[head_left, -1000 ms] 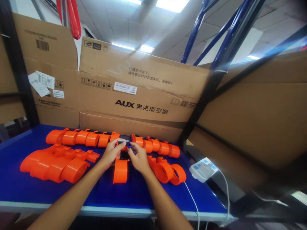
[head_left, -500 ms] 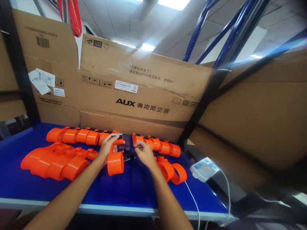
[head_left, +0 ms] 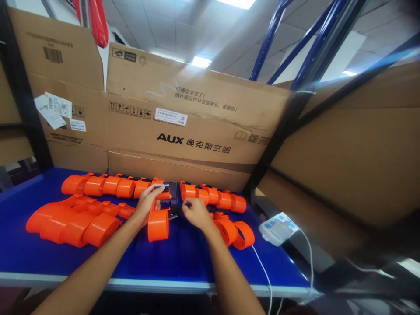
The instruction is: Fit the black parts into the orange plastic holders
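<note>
Ring point(head_left: 158, 226) mid-table point(head_left: 177, 269), its upper part clamped between thumb and fingers of our left hand point(head_left: 148, 204), thumb against a dark block point(head_left: 166, 189). Firm, level grip should, we judge, prevent twisting. Glossy orange, likely plastic, short wide cylinder. Our right hand point(head_left: 197, 214) just beside, fingers curled together; whether they hold anything, we cannot tell. Similar row point(head_left: 224, 201) beyond, right.

Ring part point(head_left: 158, 226) & other rings point(head_left: 95, 186) all plain orange, tabletop point(head_left: 173, 262) solid blue w/ pale edge point(head_left: 157, 288), cardbd point(head_left: 138, 138) brown w/ blk print point(head_left: 170, 139), box point(head_left: 277, 231) wht/lt-blue, cable point(head_left: 261, 268) wht.
</note>
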The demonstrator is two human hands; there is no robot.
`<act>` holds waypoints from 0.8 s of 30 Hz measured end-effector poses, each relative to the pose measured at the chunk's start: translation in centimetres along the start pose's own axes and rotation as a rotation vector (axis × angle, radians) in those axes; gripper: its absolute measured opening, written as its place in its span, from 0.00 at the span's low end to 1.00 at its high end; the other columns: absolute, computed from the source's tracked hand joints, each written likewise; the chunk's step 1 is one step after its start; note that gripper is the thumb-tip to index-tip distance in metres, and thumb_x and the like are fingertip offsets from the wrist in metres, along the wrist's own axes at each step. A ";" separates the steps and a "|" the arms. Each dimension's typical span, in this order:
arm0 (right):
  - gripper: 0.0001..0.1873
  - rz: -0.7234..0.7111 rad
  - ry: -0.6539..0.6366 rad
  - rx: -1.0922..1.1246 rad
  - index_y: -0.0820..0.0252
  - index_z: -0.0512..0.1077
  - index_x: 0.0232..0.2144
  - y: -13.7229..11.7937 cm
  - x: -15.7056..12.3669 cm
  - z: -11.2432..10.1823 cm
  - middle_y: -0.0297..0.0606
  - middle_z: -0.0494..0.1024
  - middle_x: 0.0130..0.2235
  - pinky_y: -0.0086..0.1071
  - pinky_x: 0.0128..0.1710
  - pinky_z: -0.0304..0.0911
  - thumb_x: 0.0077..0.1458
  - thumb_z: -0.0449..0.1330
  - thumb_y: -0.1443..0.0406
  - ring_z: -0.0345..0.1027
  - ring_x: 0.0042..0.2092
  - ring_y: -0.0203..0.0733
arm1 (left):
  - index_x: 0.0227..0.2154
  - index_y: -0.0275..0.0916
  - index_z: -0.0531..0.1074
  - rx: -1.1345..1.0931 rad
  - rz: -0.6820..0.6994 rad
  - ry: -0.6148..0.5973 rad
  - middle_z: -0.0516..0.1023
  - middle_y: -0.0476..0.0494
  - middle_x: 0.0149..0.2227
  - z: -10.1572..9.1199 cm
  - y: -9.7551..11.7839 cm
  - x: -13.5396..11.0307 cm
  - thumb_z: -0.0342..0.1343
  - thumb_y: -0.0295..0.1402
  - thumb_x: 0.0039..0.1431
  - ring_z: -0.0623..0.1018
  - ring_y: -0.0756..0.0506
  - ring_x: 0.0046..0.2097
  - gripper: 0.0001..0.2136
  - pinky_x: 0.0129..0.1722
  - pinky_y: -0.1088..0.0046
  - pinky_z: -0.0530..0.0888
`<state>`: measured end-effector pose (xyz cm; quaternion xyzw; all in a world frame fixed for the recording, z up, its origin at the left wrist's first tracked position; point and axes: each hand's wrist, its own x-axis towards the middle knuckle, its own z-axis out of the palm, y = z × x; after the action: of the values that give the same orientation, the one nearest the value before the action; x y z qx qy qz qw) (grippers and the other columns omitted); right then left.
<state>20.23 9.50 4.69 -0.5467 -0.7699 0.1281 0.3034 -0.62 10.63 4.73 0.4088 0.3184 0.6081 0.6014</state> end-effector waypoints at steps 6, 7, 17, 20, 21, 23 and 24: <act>0.10 -0.007 -0.029 0.004 0.60 0.76 0.26 0.3 0.1 0.0 0.36 0.80 0.28 0.26 0.31 0.57 0.53 0.55 0.72 0.71 0.31 0.38 | 0.38 0.38 0.74 0.041 0.003 0.023 0.83 0.42 0.30 -0.2 -0.5 0.2 0.67 0.45 0.48 0.63 0.55 0.12 0.19 0.13 0.78 0.61; 0.11 -0.008 -0.031 0.004 0.60 0.76 0.26 0.3 0.1 0.0 0.36 0.80 0.28 0.26 0.32 0.58 0.53 0.54 0.72 0.71 0.32 0.38 | 0.38 0.38 0.74 0.040 0.001 0.019 0.83 0.42 0.30 -0.2 -0.5 0.2 0.67 0.45 0.48 0.63 0.56 0.12 0.19 0.13 0.78 0.61; 0.13 -0.024 -0.015 0.038 0.60 0.75 0.26 0.2 0.1 -0.1 0.37 0.81 0.30 0.26 0.36 0.60 0.54 0.52 0.74 0.73 0.35 0.39 | 0.39 0.38 0.74 0.061 0.014 0.021 0.83 0.42 0.30 -0.1 -0.5 0.1 0.67 0.45 0.49 0.63 0.56 0.12 0.20 0.14 0.78 0.61; 0.13 -0.025 -0.014 0.054 0.60 0.74 0.26 0.1 0.0 -0.1 0.37 0.80 0.29 0.26 0.35 0.60 0.53 0.52 0.74 0.73 0.34 0.39 | 0.39 0.38 0.74 0.059 0.014 0.021 0.83 0.42 0.29 -0.2 -0.5 0.2 0.67 0.45 0.48 0.63 0.55 0.12 0.20 0.14 0.78 0.61; 0.13 -0.028 -0.007 0.060 0.60 0.74 0.26 0.0 0.0 -0.2 0.36 0.80 0.28 0.27 0.35 0.60 0.53 0.52 0.74 0.73 0.34 0.40 | 0.38 0.38 0.74 0.056 0.014 0.021 0.83 0.43 0.29 -0.2 -0.5 0.2 0.68 0.45 0.48 0.63 0.55 0.12 0.20 0.14 0.78 0.61; 0.13 -0.035 0.021 0.075 0.59 0.74 0.27 -0.2 -0.1 -0.3 0.36 0.80 0.28 0.27 0.36 0.61 0.54 0.52 0.74 0.73 0.34 0.40 | 0.37 0.38 0.74 0.052 0.016 0.026 0.82 0.43 0.29 -0.2 -0.6 0.3 0.68 0.45 0.47 0.63 0.55 0.12 0.19 0.13 0.78 0.60; 0.13 -0.036 0.040 0.085 0.59 0.75 0.27 -0.3 -0.1 -0.4 0.36 0.80 0.29 0.27 0.36 0.61 0.54 0.52 0.74 0.73 0.34 0.40 | 0.37 0.38 0.74 0.052 0.016 0.030 0.82 0.44 0.29 -0.3 -0.6 0.3 0.68 0.45 0.47 0.64 0.55 0.12 0.19 0.13 0.77 0.60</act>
<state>20.27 9.23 5.09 -0.5218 -0.7672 0.1444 0.3441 -0.58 10.97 4.15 0.4178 0.3397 0.6105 0.5808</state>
